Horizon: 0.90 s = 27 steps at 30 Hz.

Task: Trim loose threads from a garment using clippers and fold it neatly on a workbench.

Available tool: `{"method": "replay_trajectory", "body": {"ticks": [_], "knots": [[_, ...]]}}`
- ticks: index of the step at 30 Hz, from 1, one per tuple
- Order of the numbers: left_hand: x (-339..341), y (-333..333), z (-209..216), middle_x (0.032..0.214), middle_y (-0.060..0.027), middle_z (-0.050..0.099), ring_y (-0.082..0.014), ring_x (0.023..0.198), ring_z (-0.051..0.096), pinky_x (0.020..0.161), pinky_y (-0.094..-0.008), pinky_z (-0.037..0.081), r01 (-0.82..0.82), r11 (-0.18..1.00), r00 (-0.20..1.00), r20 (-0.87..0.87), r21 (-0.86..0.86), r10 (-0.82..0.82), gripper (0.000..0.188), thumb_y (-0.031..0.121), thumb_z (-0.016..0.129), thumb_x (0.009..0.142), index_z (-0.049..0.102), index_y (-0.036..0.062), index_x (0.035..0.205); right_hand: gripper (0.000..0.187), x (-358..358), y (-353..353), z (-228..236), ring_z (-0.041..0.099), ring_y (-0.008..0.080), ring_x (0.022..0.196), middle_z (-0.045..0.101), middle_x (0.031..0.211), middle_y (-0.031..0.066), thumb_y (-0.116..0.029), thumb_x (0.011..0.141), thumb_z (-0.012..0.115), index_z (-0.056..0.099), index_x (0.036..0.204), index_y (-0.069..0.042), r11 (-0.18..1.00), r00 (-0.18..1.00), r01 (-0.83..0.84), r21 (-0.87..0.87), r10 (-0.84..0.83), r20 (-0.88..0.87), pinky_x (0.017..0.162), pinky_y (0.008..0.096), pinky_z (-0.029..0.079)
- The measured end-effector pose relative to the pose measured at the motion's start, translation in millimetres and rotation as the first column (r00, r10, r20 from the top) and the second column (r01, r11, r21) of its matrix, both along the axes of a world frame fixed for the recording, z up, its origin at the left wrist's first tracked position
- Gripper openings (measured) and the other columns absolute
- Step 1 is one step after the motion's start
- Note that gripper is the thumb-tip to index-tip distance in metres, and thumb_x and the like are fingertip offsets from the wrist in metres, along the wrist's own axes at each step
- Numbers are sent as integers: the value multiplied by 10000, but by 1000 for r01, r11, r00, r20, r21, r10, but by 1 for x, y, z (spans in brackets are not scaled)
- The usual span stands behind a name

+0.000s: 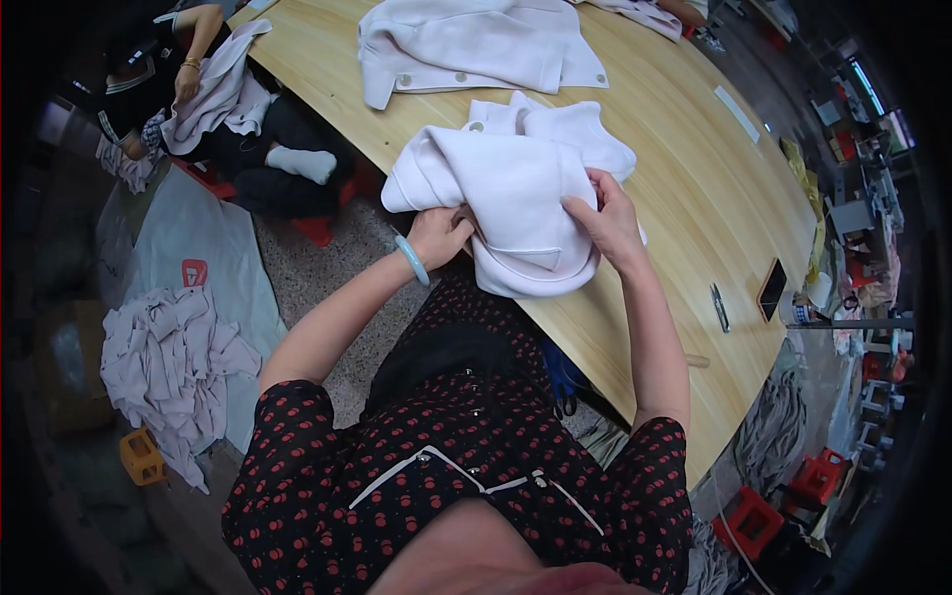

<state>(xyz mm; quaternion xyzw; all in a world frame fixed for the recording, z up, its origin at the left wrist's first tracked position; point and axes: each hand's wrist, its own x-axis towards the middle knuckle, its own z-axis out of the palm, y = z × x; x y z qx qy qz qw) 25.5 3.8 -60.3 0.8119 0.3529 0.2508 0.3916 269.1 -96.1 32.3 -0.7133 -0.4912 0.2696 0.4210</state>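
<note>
Garment (526,188): pale, bunched, lying across the near left edge of the worktop (684,228), its lower fold seeming to overhang that edge.
Left hand (436,238): just past the edge, fingertips tucked into the garment's left fold; whether they pinch it, one cannot tell.
Right hand (612,226): over the worktop, grasping the garment's right side, thumb on top.
Handling: judged to be mid-arranging of the folded cloth; the next move seems to call for a firm hold at both sides, with the overhang supported.
Far side: another jacket (476,45) lies just beyond the garment, limiting room toward the far end.
Right side: wood grain shows between garment and snips (719,307); a phone (772,290) rests near the right edge.
Left side: a seated person (149,94) is beside the worktop, well apart from the left hand.
</note>
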Motion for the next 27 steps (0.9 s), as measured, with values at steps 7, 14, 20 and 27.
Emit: {"method": "replay_trajectory", "body": {"ticks": [7,14,20,27], "knots": [[-19,25,46,1200,-77,552,-188,1058,562,912,-344,441,291,670,709,624,-683,328,439,85,533,837,461,34,1267,221,35,-30,8,557,75,802,622,897,-6,-94,838,635,614,1042,-11,968,998,-32,249,45,-49,738,214,445],[20,61,68,909,-15,640,-96,811,562,712,-249,464,-73,872,717,583,-483,383,202,119,594,868,633,-4,1023,141,54,-30,26,533,53,789,604,864,-24,-95,869,610,647,980,-16,935,974,129,329,-182,136,721,206,428],[-1,39,155,885,-128,647,-268,794,607,715,-360,468,-392,708,797,601,588,-59,222,12,620,772,630,8,994,156,70,-58,50,545,74,880,613,947,-4,-72,923,544,613,1042,2,855,983,174,488,-180,-36,805,215,420],[-26,-20,56,851,-114,581,-313,844,559,803,-407,449,314,779,939,-59,543,-337,210,-12,585,654,603,13,862,182,104,-102,-12,567,114,815,622,865,34,-97,878,555,612,1015,7,964,972,151,-221,-104,210,758,255,454]]}}
